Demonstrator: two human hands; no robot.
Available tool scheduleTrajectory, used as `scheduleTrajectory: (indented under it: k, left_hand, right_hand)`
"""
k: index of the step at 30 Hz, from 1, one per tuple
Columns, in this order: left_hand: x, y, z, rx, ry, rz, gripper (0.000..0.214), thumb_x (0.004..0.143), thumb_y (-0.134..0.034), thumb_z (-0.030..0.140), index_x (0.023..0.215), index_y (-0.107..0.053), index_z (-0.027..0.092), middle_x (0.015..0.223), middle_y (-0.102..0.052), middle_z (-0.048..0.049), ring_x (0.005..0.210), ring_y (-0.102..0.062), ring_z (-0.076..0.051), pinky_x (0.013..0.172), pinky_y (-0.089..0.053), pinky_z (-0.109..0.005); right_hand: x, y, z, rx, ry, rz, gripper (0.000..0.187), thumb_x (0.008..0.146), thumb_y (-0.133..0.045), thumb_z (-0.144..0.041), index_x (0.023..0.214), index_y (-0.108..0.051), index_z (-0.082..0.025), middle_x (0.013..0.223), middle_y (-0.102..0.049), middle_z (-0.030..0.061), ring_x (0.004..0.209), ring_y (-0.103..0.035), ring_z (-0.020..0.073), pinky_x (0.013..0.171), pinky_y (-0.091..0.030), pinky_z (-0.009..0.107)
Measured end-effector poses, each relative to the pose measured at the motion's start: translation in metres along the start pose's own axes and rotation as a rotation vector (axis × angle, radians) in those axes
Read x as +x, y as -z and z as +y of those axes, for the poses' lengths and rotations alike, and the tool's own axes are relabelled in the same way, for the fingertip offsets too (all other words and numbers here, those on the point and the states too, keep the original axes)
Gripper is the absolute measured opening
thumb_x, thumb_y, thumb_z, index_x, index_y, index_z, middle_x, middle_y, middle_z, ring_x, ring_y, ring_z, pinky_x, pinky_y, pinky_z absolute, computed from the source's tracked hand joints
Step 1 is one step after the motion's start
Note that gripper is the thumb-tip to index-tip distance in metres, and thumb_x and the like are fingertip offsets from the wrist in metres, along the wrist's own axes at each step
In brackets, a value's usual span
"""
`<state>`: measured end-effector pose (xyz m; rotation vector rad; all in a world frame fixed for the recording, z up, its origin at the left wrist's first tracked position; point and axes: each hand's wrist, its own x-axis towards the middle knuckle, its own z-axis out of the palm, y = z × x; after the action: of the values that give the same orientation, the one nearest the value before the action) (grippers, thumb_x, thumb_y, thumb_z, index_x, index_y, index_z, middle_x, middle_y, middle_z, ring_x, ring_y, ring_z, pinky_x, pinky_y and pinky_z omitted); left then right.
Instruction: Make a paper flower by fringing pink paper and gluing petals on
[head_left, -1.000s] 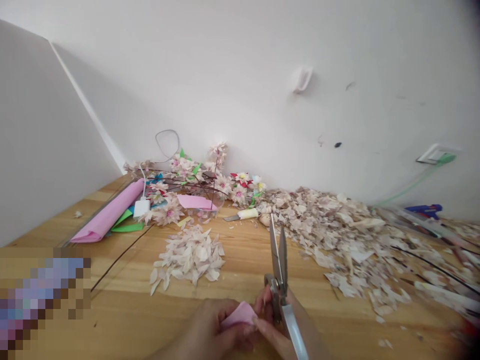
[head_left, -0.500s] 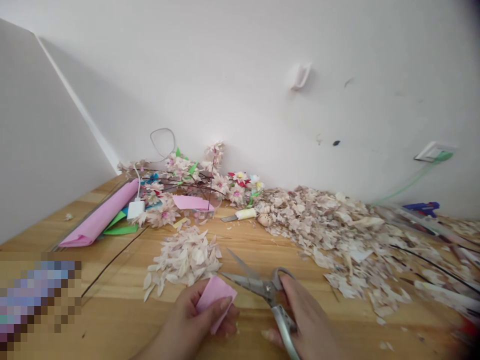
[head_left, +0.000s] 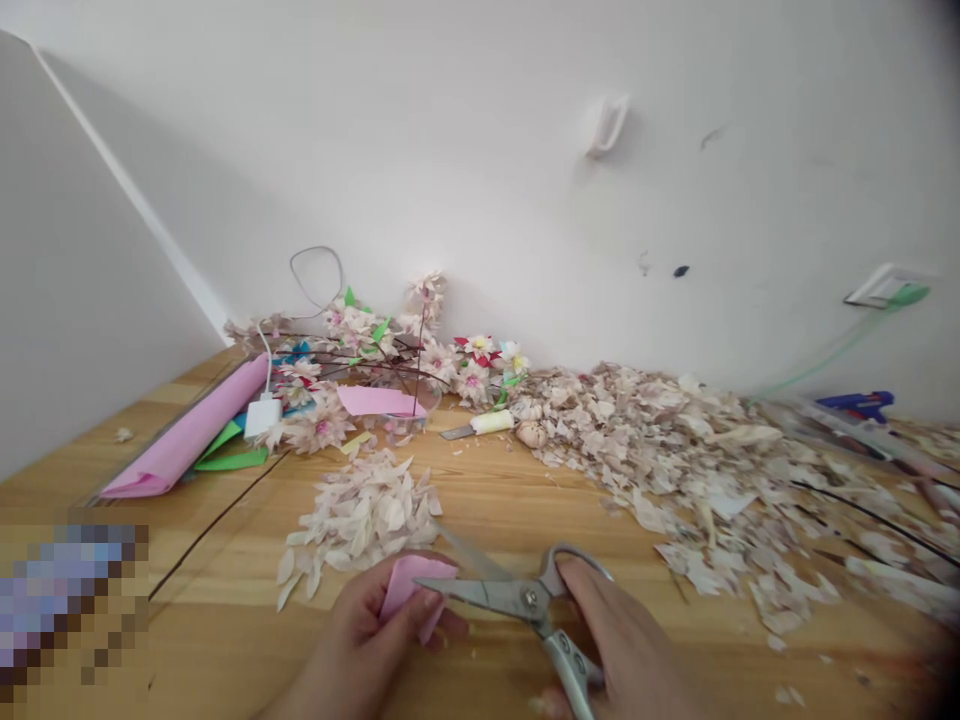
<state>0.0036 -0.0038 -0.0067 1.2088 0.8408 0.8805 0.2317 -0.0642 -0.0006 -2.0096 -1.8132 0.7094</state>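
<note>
A small folded piece of pink paper [head_left: 405,585] is pinched between the thumb and fingers of my left hand [head_left: 382,635]. My right hand [head_left: 626,635] grips a pair of metal scissors [head_left: 517,598] by the handles. Their blades are parted and point left, the nearer one lying across the front of the pink paper and the farther one behind it. Just beyond my left hand lies a small heap of pale petals [head_left: 367,510].
Garlic skins [head_left: 645,430] spread in a large pile on the right, with garlic bulbs [head_left: 532,432] and a knife [head_left: 480,425] beside it. Handmade flowers [head_left: 435,365] stand along the wall. A pink paper roll [head_left: 191,430], white charger [head_left: 264,415] and blue glue gun [head_left: 855,404] lie farther out.
The scissors have moved left and slightly down, bringing their blades over the pink paper. My left hand has shifted a little left, and the whole view has turned slightly.
</note>
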Motion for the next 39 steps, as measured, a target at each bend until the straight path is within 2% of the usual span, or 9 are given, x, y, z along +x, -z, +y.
scheduleTrajectory:
  k: [5,11,15,25,33,39]
  left_hand:
    - [0.0,0.002,0.001,0.063,-0.067,-0.049,0.022,0.076,-0.059,0.042,0.082,-0.067,0.021,0.07,-0.067,-0.0001,0.064,-0.059,-0.013,0.061,-0.045,-0.02]
    - [-0.001,0.002,0.0,0.056,-0.067,-0.054,0.026,0.075,-0.059,0.044,0.085,-0.067,0.022,0.077,-0.068,-0.0016,0.07,-0.061,-0.016,0.067,-0.048,-0.023]
    - [-0.001,0.001,0.0,-0.001,-0.035,-0.048,0.023,0.075,-0.06,0.042,0.086,-0.066,0.023,0.084,-0.067,-0.0013,0.077,-0.061,-0.017,0.071,-0.049,-0.026]
    - [-0.001,0.001,0.0,-0.014,-0.007,-0.091,0.021,0.077,-0.059,0.041,0.087,-0.066,0.024,0.08,-0.067,-0.0001,0.075,-0.061,-0.014,0.07,-0.046,-0.022]
    - [-0.002,0.002,0.0,0.028,-0.012,-0.123,0.02,0.079,-0.056,0.04,0.087,-0.065,0.023,0.074,-0.067,0.0005,0.07,-0.061,-0.014,0.068,-0.046,-0.021]
    - [-0.003,0.0,0.003,0.012,-0.011,-0.146,0.018,0.079,-0.056,0.039,0.086,-0.065,0.025,0.073,-0.067,0.0016,0.071,-0.062,-0.013,0.069,-0.047,-0.02]
  right_hand:
    - [-0.002,0.0,-0.002,0.006,0.002,-0.013,0.059,0.049,-0.076,-0.027,0.104,-0.053,-0.024,0.118,-0.053,0.0094,0.109,-0.047,0.0322,0.086,-0.042,0.04]
    - [-0.001,0.0,-0.002,-0.001,0.005,-0.014,0.059,0.048,-0.077,-0.028,0.102,-0.052,-0.023,0.114,-0.054,0.0086,0.105,-0.049,0.0307,0.084,-0.041,0.038]
    - [0.0,0.002,-0.009,-0.008,0.008,-0.024,0.052,0.051,-0.075,-0.027,0.098,-0.053,-0.023,0.11,-0.055,0.0076,0.101,-0.05,0.0291,0.083,-0.041,0.037]
    - [-0.002,0.003,-0.01,-0.033,0.002,-0.022,0.051,0.048,-0.076,-0.028,0.093,-0.053,-0.024,0.105,-0.057,0.0063,0.098,-0.052,0.0283,0.079,-0.041,0.035]
    - [-0.002,0.006,-0.014,-0.034,0.008,-0.027,0.046,0.051,-0.072,-0.021,0.092,-0.052,-0.024,0.098,-0.058,0.0037,0.09,-0.053,0.0251,0.077,-0.04,0.034]
    - [-0.003,0.006,-0.013,-0.034,0.002,-0.029,0.046,0.049,-0.074,-0.022,0.09,-0.052,-0.024,0.102,-0.058,0.0049,0.094,-0.052,0.0264,0.077,-0.04,0.034]
